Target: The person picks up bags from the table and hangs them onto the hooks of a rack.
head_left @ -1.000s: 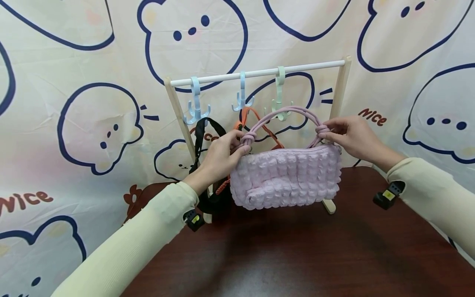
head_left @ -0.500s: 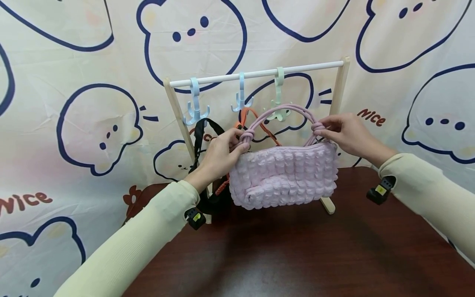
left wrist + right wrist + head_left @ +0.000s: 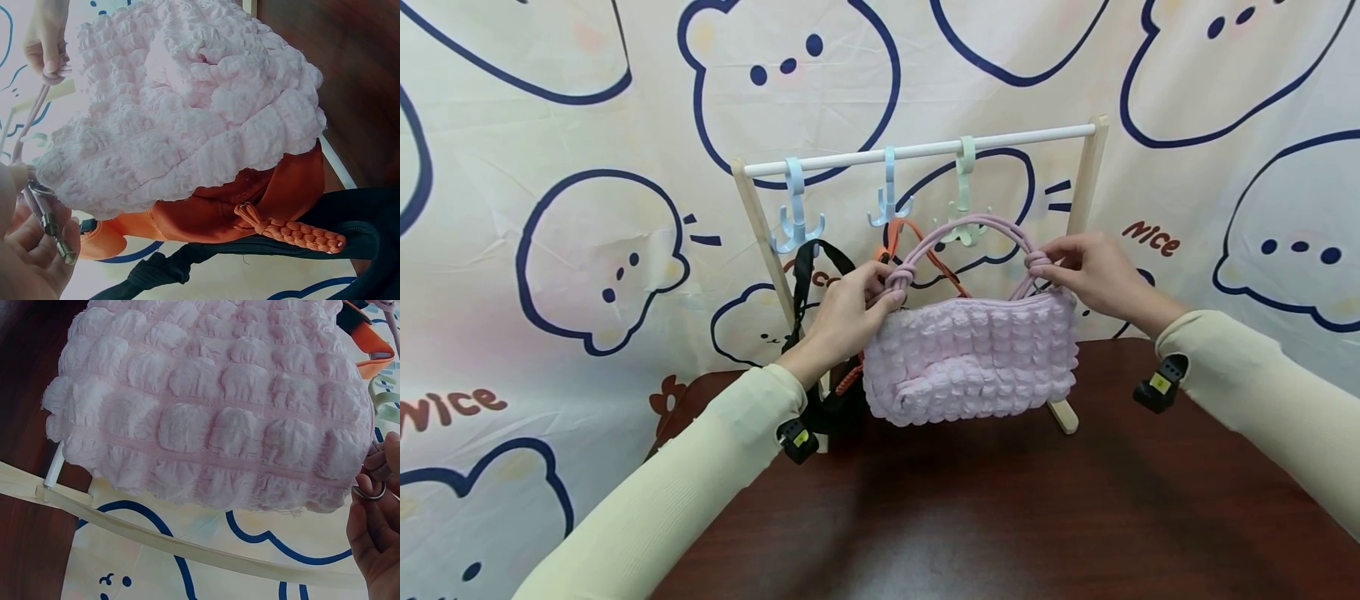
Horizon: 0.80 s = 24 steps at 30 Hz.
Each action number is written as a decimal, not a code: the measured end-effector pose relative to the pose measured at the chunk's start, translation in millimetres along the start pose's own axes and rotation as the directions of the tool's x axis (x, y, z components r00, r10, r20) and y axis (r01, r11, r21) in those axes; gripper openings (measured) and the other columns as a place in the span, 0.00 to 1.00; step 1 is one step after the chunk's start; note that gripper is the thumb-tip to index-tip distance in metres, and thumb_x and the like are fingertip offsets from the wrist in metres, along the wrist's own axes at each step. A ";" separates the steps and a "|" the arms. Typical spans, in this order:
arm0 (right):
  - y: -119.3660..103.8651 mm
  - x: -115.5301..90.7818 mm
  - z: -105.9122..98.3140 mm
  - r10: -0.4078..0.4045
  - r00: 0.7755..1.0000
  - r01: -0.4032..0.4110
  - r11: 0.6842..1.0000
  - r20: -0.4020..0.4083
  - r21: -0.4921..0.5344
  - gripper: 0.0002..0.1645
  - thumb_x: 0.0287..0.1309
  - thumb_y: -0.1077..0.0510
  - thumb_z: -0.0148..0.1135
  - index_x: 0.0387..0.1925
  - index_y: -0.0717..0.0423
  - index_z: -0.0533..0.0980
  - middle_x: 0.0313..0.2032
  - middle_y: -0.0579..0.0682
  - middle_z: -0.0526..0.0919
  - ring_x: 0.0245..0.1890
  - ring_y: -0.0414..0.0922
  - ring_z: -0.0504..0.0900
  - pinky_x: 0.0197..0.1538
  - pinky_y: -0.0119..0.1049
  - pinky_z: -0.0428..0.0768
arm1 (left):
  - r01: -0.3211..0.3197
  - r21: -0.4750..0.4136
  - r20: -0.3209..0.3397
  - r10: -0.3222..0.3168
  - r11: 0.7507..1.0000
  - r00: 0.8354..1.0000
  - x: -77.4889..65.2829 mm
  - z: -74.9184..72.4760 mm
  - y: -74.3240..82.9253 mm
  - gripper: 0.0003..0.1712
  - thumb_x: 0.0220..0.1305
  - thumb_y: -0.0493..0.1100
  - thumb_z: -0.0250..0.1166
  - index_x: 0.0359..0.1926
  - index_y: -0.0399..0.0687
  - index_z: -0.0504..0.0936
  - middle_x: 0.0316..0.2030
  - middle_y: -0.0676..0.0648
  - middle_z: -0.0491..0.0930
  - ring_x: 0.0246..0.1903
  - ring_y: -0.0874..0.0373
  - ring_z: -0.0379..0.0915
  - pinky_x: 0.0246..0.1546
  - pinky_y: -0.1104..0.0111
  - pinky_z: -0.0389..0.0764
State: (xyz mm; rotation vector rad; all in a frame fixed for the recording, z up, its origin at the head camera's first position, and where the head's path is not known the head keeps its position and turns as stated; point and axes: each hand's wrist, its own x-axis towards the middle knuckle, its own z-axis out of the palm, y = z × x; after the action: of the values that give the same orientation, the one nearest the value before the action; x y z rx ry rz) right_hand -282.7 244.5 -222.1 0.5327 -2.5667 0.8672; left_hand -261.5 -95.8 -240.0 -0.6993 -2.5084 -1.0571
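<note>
I'm holding the puffy pink bag (image 3: 973, 358) up above the tabletop (image 3: 1000, 517) – left hand (image 3: 850, 312) and right hand (image 3: 1093, 271) each pinching a strap knot – so next I think the strap (image 3: 962, 227) must lift over the green hook (image 3: 964, 218).

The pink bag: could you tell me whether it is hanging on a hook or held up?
Held up: both hands grip the pink bag by its handle ends; whether the handle rests on a hook is unclear.

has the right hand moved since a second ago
Yes. The right hand has drifted left, toward the rack's right post, drawing the pink bag with it.
</note>
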 end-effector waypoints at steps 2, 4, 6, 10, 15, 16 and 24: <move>0.7 0.0 1.0 0.010 1.000 -0.010 1.000 0.008 -0.004 0.15 0.64 0.56 0.68 0.48 0.61 0.85 0.42 0.61 0.87 0.28 0.43 0.80 0.29 0.28 0.75 | 0.000 -0.005 0.002 0.000 1.000 1.000 0.2 0.6 -0.7 0.16 0.72 0.47 0.64 0.57 0.50 0.79 0.35 0.47 0.83 0.30 0.56 0.77 0.32 0.66 0.74; 1.8 0.5 1.8 0.017 1.000 -0.017 1.000 0.014 -0.013 0.15 0.65 0.56 0.68 0.49 0.60 0.85 0.43 0.61 0.87 0.29 0.45 0.80 0.29 0.29 0.75 | -0.002 -0.007 0.001 0.002 1.000 1.000 0.4 1.0 -1.2 0.16 0.72 0.47 0.64 0.56 0.50 0.79 0.35 0.47 0.83 0.30 0.57 0.77 0.31 0.66 0.74; 2.7 1.3 2.4 0.021 1.000 -0.021 1.000 0.020 -0.016 0.15 0.65 0.57 0.67 0.50 0.60 0.84 0.43 0.61 0.87 0.30 0.45 0.80 0.29 0.29 0.75 | -0.004 -0.005 -0.002 0.004 1.000 1.000 0.7 1.1 -1.5 0.16 0.72 0.47 0.64 0.56 0.50 0.79 0.34 0.47 0.83 0.29 0.57 0.76 0.31 0.66 0.73; 3.4 2.4 3.2 0.021 0.999 -0.021 1.000 0.024 -0.018 0.15 0.65 0.57 0.67 0.50 0.61 0.84 0.43 0.62 0.87 0.30 0.45 0.80 0.29 0.29 0.75 | -0.005 -0.003 -0.007 0.005 1.000 1.000 1.6 1.4 -1.7 0.15 0.72 0.47 0.64 0.56 0.50 0.80 0.34 0.48 0.83 0.28 0.57 0.76 0.30 0.66 0.73; 2.2 3.7 4.0 0.022 1.000 -0.022 1.000 0.019 -0.007 0.17 0.65 0.54 0.68 0.49 0.61 0.84 0.43 0.62 0.87 0.29 0.44 0.80 0.29 0.28 0.75 | 0.002 -0.003 -0.009 -0.002 1.000 1.000 2.3 0.8 -0.3 0.16 0.72 0.47 0.63 0.57 0.49 0.79 0.34 0.48 0.82 0.29 0.57 0.76 0.31 0.66 0.74; 1.7 4.0 4.0 0.022 1.000 -0.022 1.000 0.016 -0.006 0.16 0.65 0.55 0.68 0.49 0.61 0.84 0.43 0.62 0.87 0.29 0.44 0.80 0.29 0.28 0.76 | 0.004 -0.003 -0.008 -0.004 1.000 1.000 2.5 0.7 -0.1 0.16 0.72 0.47 0.63 0.57 0.49 0.79 0.34 0.48 0.82 0.30 0.57 0.76 0.31 0.66 0.74; 1.5 5.1 4.0 0.013 1.000 -0.013 1.000 0.027 -0.008 0.17 0.64 0.55 0.68 0.49 0.62 0.84 0.43 0.63 0.87 0.29 0.44 0.80 0.30 0.26 0.76 | 0.019 -0.002 -0.002 -0.019 1.000 1.000 4.0 1.3 0.3 0.17 0.72 0.47 0.63 0.58 0.48 0.78 0.38 0.47 0.83 0.34 0.56 0.80 0.35 0.64 0.77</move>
State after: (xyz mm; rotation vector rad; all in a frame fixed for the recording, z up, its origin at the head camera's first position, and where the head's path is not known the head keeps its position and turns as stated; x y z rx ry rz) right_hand -288.7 241.8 -223.5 0.5291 -2.5998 0.8596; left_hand -264.8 -93.4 -238.8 -0.6759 -2.5171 -1.0668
